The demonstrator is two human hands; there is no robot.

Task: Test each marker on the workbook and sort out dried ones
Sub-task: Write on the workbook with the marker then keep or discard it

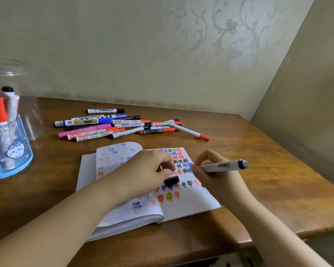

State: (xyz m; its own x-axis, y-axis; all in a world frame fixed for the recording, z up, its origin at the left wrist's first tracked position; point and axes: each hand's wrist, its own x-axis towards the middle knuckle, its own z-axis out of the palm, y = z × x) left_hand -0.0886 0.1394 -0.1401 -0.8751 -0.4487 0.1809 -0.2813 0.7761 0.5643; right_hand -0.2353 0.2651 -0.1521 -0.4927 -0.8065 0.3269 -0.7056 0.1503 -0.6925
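Right now the right hand [210, 170] pinches a white-barrelled marker [223, 166] between thumb and fingers, its blue-ended tail pointing out to the right and its writing end down toward the open workbook [191, 201]. The tip itself is hidden behind the fingers, so whether it touches the paper cannot be told. The left hand [148, 170] rests on the workbook's middle with its fingers curled; a black cap [171, 180] lies just under its fingertips, seemingly held there, though the grip is not plain. The right page carries rows of black, blue, red and orange test marks, and the left page shows fainter ones bleeding through.

Beyond the workbook, a loose pile of markers [116, 126] lies on the wooden table [268, 180], with one red-capped marker [191, 132] angled off to the pile's right. At the far left stands a blue holder [14, 157] with a cartoon cat, several markers upright in it, and a clear jar [6, 70] behind.
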